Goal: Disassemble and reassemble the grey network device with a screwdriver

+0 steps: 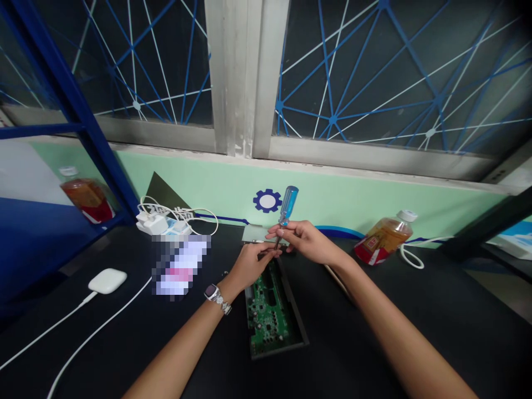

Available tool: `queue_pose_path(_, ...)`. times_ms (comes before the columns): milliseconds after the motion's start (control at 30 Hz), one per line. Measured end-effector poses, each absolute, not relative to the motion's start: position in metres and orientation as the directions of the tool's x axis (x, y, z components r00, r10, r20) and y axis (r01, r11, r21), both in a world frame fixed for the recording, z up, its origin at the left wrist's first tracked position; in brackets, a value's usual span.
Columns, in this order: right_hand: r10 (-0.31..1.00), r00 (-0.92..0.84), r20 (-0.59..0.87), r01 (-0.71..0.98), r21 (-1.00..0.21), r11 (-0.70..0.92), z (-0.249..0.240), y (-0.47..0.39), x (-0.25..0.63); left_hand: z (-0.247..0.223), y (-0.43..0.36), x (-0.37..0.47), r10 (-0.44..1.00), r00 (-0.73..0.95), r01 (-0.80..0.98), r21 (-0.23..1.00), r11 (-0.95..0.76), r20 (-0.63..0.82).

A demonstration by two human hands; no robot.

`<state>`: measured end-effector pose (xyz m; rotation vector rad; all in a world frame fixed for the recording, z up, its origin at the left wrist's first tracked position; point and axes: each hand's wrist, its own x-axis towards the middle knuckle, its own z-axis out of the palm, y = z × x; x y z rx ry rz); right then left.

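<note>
A screwdriver (288, 205) with a clear blue handle stands nearly upright, shaft pointing down, above the far end of a circuit board. My right hand (310, 239) is closed on it, its fingers around the lower handle and shaft. Close to the screwdriver's tip, my left hand (249, 263) has its fingers pinched together; what lies between them is too small to make out. The green circuit board (266, 316) sits in a dark, open rectangular casing (294, 310) on the table. My hands cover the casing's far end.
On the left are a white rounded device (107, 281) with a cable, a blurred-out phone-like object (183, 269) and a white power strip (166, 224) with tangled cords. A drink bottle (384, 238) stands at right against the green wall (224, 194). Behind the hands lies a pale flat piece (253, 233).
</note>
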<state>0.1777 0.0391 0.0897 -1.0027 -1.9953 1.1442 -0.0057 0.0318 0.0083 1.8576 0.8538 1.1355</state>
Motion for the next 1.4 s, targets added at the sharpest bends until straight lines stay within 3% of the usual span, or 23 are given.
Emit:
queue_pose_path(100,0.887,-0.412,0.207,0.358,-0.859,0.367,0.086,0.042,0.176,0.01,0.032,-0.009,0.841,0.371,0.155,0.866,-0.475,0.394)
queue_pose_path(200,0.915,-0.359,0.183,0.358,-0.879,0.316,0.081,0.045,0.175,0.01,0.031,-0.009,0.838,0.335,0.186,0.842,-0.507,0.43)
queue_pose_path(433,0.896,-0.43,0.108,0.343,-0.899,0.273,0.085,0.04,0.175,0.003,0.035,-0.004,0.859,0.256,0.195,0.847,-0.495,0.443)
queue_pose_path(967,0.843,-0.519,0.142,0.357,-0.86,0.365,0.079,0.034,0.168,-0.003,0.036,0.005,0.85,0.266,0.148,0.852,-0.502,0.455)
queue_pose_path(1133,0.868,-0.452,0.206,0.406,-0.819,0.406,0.078,0.039,0.173,-0.005,0.037,0.005,0.861,0.306,0.109,0.883,-0.456,0.407)
queue_pose_path(1400,0.873,-0.468,0.139,0.295,-0.907,0.302,0.081,0.042,0.176,0.003,0.034,-0.012,0.862,0.342,0.087,0.901,-0.426,0.375)
